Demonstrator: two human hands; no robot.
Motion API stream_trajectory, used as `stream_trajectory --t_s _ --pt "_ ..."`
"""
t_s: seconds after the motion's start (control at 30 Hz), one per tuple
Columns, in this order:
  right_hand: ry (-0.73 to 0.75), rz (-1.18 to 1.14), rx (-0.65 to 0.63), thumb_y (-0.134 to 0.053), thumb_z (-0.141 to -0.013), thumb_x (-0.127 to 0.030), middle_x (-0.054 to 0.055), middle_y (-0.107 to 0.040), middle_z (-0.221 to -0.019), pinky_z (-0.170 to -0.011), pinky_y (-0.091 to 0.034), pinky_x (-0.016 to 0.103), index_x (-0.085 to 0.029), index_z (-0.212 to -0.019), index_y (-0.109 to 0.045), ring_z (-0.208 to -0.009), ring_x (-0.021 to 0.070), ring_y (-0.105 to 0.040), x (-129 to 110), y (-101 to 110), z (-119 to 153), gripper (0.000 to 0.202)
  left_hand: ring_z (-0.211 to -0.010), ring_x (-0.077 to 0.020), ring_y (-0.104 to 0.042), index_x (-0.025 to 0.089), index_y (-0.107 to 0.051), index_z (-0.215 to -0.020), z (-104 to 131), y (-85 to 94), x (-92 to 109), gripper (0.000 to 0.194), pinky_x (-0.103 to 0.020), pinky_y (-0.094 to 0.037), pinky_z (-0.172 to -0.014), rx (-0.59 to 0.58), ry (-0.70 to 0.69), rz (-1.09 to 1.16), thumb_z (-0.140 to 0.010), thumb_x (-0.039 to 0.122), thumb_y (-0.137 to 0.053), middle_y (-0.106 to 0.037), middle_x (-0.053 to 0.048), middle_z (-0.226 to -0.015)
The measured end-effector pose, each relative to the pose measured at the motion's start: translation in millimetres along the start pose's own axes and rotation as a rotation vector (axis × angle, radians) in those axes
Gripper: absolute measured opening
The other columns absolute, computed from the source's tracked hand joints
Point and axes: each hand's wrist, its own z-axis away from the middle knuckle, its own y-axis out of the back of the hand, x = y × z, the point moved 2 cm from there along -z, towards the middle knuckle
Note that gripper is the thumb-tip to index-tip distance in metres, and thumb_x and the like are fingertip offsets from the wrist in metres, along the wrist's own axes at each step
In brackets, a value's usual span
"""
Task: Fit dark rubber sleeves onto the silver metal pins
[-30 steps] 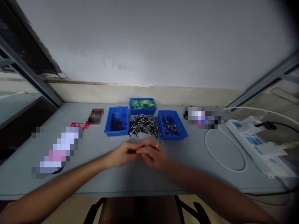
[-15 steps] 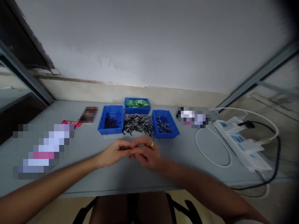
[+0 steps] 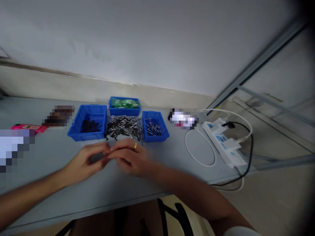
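Note:
My left hand [image 3: 90, 160] and my right hand [image 3: 131, 157] meet at the fingertips above the near part of the table. The fingers of both are pinched together, and whatever they hold is hidden or too small to name. A yellow ring [image 3: 135, 145] is on my right hand. Just beyond the hands lies a loose pile of dark and silver screws [image 3: 125, 127]. Left of the pile stands a blue bin [image 3: 76, 123] with small black pieces [image 3: 91, 125] in it. To its right, another blue bin [image 3: 164, 131] contains silver screw-like pieces [image 3: 153, 127].
Behind the pile is a blue bin [image 3: 125, 111] with green packets [image 3: 125, 103]. A phone [image 3: 183, 118] lies at the right, near a white power strip [image 3: 223, 144] with a looped white cable [image 3: 187, 152]. A pink item [image 3: 29, 128] is at the left.
The view has swung to the right, so the bins and table appear further left. My hands stay together at the fingertips; the gap between left thumb and fingers looks wider.

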Motion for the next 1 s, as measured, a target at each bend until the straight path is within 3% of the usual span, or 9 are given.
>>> stream_trajectory --t_s 0.33,0.77,1.0 --pt "-0.023 0.025 -0.011 -0.041 -0.085 -0.009 0.004 -0.058 -0.093 -0.085 -0.048 0.021 -0.018 -0.092 -0.058 -0.092 0.0083 -0.055 9.3 -2.0 0.7 0.021 -0.070 -0.0136 -0.058 0.019 -0.060 -0.086 2.4 -6.1 -14.5 0.011 -0.019 -0.047 -0.062 0.033 0.057 0.146 -0.080 0.024 -0.052 -0.063 0.000 -0.076" --pt "-0.080 -0.051 0.008 -0.046 -0.081 -0.006 0.003 -0.058 -0.094 -0.079 -0.050 0.026 -0.021 -0.095 -0.057 -0.090 0.0112 -0.057 13.9 -13.3 1.2 0.024 -0.064 -0.0116 -0.052 0.015 -0.057 -0.075 -6.5 0.6 0.0 0.020 -0.019 -0.043 -0.057 0.030 0.104 0.143 -0.082 0.029 -0.046 -0.057 0.000 -0.068" --pt "-0.119 -0.030 -0.006 -0.047 -0.079 -0.005 0.004 -0.058 -0.094 -0.080 -0.050 0.028 -0.021 -0.098 -0.057 -0.090 0.0126 -0.056 15.1 -13.4 -0.5 0.026 -0.073 -0.0137 -0.056 0.015 -0.063 -0.086 -9.4 -0.5 -3.8 0.019 -0.022 -0.045 -0.063 0.058 0.136 0.122 -0.082 0.027 -0.048 -0.062 -0.002 -0.078"
